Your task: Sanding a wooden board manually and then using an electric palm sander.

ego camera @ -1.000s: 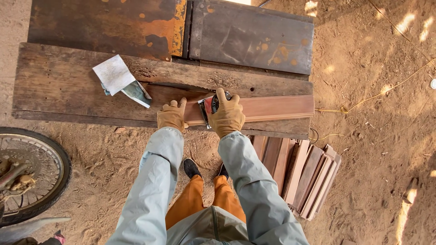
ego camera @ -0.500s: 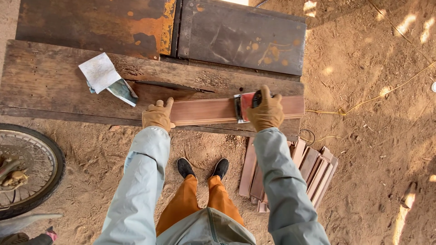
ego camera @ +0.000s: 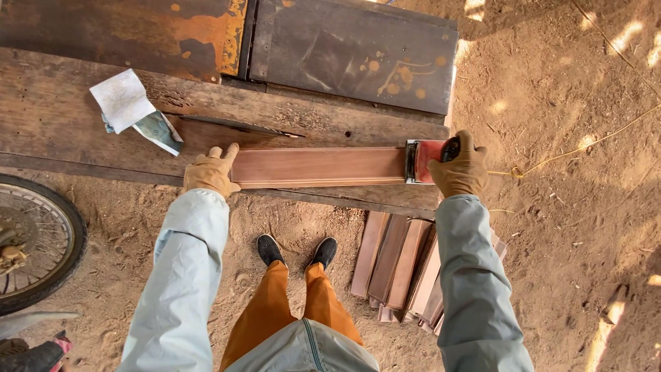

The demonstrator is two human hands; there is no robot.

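The gloved right hand (ego camera: pixel 460 170) grips a red power sander (ego camera: pixel 425 152) at the right end of the reddish board (ego camera: pixel 318 166); the gloved left hand (ego camera: pixel 210 171) presses flat on its left end, atop the worn plank bench (ego camera: pixel 62 131). This pass looks nearly complete, judging by position; more boards (ego camera: pixel 399 265) lie stacked below

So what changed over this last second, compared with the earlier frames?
The right hand slid the red sander along the reddish board, from beside the left hand out to the board's right end. The left hand stayed pressed on the board's left end. The board, the folded paper and the stacked boards on the ground kept their places.
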